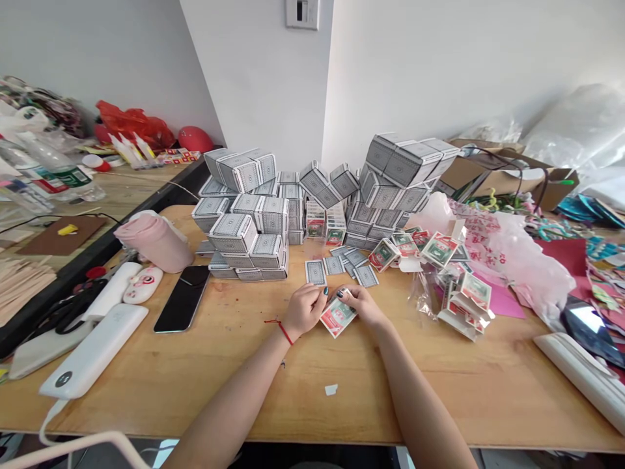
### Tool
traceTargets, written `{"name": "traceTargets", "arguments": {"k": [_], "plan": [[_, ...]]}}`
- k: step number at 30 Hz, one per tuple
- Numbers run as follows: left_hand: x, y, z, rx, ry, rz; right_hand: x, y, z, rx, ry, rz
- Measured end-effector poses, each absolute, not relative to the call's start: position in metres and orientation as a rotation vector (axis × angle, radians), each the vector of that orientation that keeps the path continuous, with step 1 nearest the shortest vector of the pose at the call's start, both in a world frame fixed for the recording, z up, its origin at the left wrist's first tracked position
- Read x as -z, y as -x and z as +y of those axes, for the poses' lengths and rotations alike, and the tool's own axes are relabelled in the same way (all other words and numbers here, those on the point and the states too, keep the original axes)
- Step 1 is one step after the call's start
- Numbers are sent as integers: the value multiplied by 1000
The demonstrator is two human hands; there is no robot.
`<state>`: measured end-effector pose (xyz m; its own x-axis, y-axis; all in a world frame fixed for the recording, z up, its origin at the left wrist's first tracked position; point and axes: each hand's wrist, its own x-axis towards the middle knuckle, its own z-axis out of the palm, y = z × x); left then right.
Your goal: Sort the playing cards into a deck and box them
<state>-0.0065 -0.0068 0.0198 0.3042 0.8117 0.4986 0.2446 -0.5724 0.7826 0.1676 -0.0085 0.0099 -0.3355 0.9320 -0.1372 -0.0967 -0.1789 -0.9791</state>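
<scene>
A red, green and white playing-card box [338,318] lies tilted between my hands, just above or on the wooden table. My right hand [362,305] pinches its upper right edge, thumb on top. On the upper left edge, the closed fingers of my left hand [305,309] press against the same box; its contact is partly hidden. Loose grey-backed playing cards [334,265] lie spread just beyond my hands. Behind them rise stacks of grey-patterned card bundles [258,234], with another tall stack [395,189] to the right.
Opened red-green card boxes [467,303] and clear wrapping [422,296] lie to the right, beside a pink-white plastic bag [530,267]. At left are a black phone [182,299], a white power bank [95,352] and a pink rolled bundle [155,241]. A paper scrap [331,389] lies in front.
</scene>
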Motion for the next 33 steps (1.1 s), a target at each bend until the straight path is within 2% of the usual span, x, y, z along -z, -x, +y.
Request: {"name": "traceTargets", "arguments": {"k": [11, 24, 33], "plan": [[-10, 3, -7, -1362, -1784, 1104, -5, -168, -8, -1650, 1068, -1240], [-6, 2, -3, -1344, -2017, 1294, -3, -163, -6, -1566, 1158, -1249], [-5, 1, -4, -1524, -1945, 1534, -8, -156, -7, -1497, 1200, -1192]]}}
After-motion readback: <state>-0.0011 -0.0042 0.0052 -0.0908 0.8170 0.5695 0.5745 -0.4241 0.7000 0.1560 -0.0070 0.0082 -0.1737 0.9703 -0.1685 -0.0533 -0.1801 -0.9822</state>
